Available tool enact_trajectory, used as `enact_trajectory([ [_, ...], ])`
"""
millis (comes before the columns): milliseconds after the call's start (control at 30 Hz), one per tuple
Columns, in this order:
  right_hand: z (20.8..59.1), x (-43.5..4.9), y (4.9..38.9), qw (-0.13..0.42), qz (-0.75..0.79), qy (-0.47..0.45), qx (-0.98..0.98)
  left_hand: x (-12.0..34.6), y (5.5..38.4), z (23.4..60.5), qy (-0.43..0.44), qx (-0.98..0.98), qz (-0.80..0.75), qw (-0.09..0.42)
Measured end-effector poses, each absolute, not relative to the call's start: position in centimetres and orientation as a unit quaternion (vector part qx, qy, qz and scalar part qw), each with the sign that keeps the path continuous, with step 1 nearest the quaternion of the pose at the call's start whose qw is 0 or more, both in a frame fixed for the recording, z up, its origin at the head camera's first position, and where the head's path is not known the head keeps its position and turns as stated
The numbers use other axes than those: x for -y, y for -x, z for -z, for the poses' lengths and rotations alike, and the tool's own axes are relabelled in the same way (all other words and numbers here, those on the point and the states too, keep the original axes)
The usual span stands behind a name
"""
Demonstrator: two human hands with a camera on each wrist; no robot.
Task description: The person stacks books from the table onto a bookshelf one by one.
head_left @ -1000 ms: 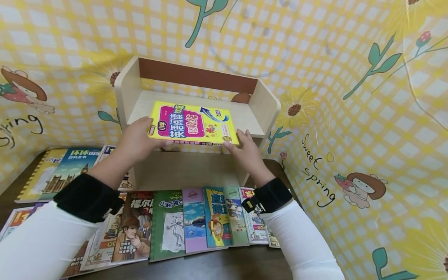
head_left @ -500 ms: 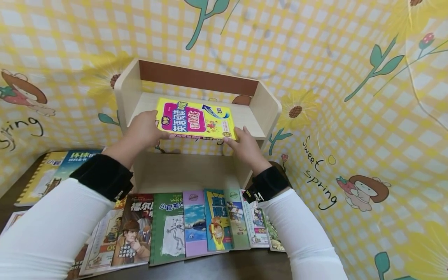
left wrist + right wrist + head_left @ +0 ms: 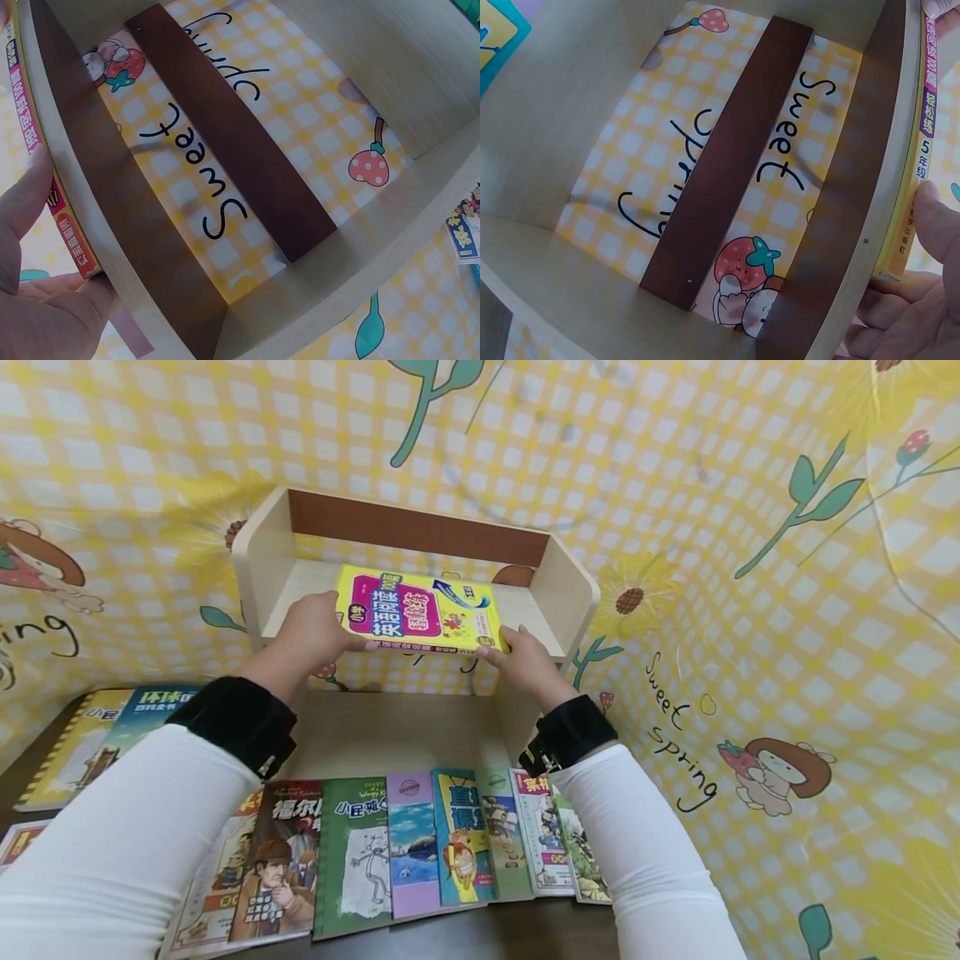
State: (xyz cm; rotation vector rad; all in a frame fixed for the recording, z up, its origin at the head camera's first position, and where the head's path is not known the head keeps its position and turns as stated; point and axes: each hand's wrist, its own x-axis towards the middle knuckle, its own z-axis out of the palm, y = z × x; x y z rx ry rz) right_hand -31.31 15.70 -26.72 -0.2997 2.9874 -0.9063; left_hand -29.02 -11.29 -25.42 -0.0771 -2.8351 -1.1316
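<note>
A yellow book (image 3: 420, 610) with a pink title panel lies flat, cover up, over the top shelf of a small wooden bookshelf (image 3: 258, 560). Its left end is gripped by my left hand (image 3: 311, 631), and its right end by my right hand (image 3: 528, 664). In the left wrist view the thumb of my left hand (image 3: 45, 247) presses the book's spine (image 3: 56, 202), right at the shelf's front edge. The right wrist view has my right hand (image 3: 922, 277) with its thumb on the spine (image 3: 922, 150) and fingers beneath.
Below the shelf, several books lie in a row on the dark table (image 3: 450, 935), among them a green one (image 3: 360, 860) and a purple one (image 3: 412, 852). A spiral-bound yellow book (image 3: 75, 743) is at the left. Yellow checked cloth (image 3: 750, 652) covers the wall behind.
Both hands have carried the yellow book up and farther in over the top shelf. My left forearm has shifted right with it, and the head view has moved slightly.
</note>
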Motion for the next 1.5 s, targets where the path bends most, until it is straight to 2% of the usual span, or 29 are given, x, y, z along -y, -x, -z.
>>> enact_trajectory([
  [867, 26.3, -15.8, 31.6, 0.022, 0.301, 0.075, -0.95, 10.5, 28.9, 25.3, 0.005, 0.922, 0.383, 0.053],
  [1333, 26.7, -15.7, 32.0, 0.011, 0.296, 0.081, -0.952, 10.2, 28.5, 25.3, 0.001, 0.912, 0.405, 0.057],
  [1500, 27.0, -15.7, 31.4, -0.023, 0.309, 0.091, -0.946, 10.3, 28.2, 25.6, 0.026, 0.917, 0.39, 0.08],
])
